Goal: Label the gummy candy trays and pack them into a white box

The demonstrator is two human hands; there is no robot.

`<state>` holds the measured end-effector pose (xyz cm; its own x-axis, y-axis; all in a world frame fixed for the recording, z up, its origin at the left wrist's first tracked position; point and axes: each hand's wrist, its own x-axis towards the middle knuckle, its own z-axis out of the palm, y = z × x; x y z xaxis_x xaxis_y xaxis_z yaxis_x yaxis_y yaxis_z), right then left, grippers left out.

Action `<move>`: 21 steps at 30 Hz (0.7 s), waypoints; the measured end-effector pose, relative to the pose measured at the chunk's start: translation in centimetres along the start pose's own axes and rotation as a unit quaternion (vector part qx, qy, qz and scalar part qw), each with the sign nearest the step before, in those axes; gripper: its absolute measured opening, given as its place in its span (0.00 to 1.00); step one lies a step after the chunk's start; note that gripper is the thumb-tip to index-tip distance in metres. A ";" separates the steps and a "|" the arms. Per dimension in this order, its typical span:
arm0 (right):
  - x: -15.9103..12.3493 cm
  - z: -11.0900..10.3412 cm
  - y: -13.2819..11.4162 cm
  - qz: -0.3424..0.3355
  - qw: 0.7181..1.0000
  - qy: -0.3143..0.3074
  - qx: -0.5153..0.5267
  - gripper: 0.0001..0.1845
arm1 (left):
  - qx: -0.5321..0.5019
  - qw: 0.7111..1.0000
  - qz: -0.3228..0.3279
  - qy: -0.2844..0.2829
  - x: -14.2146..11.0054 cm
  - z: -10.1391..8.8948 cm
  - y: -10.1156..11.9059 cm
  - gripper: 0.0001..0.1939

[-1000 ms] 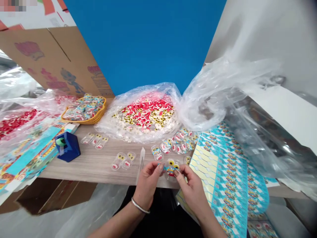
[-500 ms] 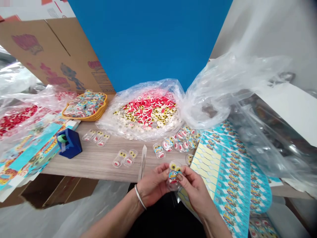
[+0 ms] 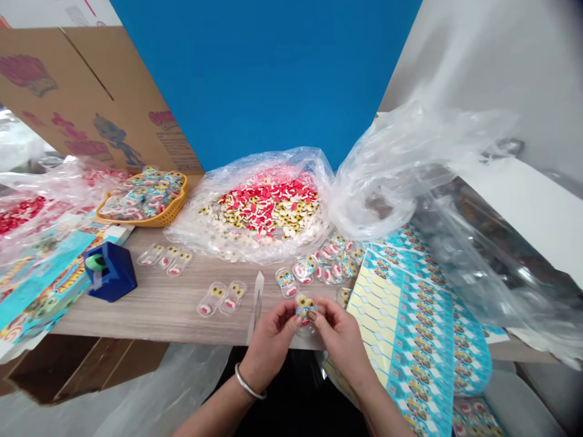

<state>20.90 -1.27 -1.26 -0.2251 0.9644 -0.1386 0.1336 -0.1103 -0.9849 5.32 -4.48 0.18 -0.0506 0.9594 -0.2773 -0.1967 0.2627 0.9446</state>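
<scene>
Between both hands, just above the table's front edge, is a small clear plastic candy pack (image 3: 304,311) with yellow eye candies and a blue label across its middle. My left hand (image 3: 272,334) pinches its left side, thumb in front. On the other side my right hand (image 3: 339,332) grips it, the thumb pressed on the label. Several labelled packs (image 3: 334,261) lie beyond the hands, one of them (image 3: 286,282) close by. Two packs without labels (image 3: 221,298) rest to the left. A sheet of blue stickers (image 3: 387,315), partly peeled to yellow backing, lies beside my right hand.
A clear bag of red and yellow candies (image 3: 268,206) lies at the back. To the left are a yellow basket (image 3: 170,212) of packs, a blue tape dispenser (image 3: 112,273) and three unlabelled packs (image 3: 166,260). A pointed blade-like tool (image 3: 257,303) lies near the front edge.
Both hands have moved slightly up and left in view with the pack, still gripping it. The camera has turned a little, shifting the surroundings left.
</scene>
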 end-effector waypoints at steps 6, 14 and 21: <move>7.3 -1.1 -0.6 -0.080 0.965 0.139 -0.207 0.15 | 0.055 0.997 0.005 0.053 1.1 -1.0 -0.5 0.28; 6.4 -5.8 0.3 -0.147 0.892 0.233 -0.357 0.13 | 0.128 0.989 -0.012 -0.069 2.3 2.0 -1.7 0.17; -1.6 -11.0 6.9 -0.122 0.870 0.269 -0.395 0.19 | 0.283 0.948 0.102 -0.103 7.1 10.3 -2.0 0.20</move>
<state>32.79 -0.89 -6.66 0.1168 0.9319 0.3434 0.8145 0.1080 -0.5701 15.45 2.84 -1.87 0.1721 0.9806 -0.0942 0.3561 0.0272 0.9341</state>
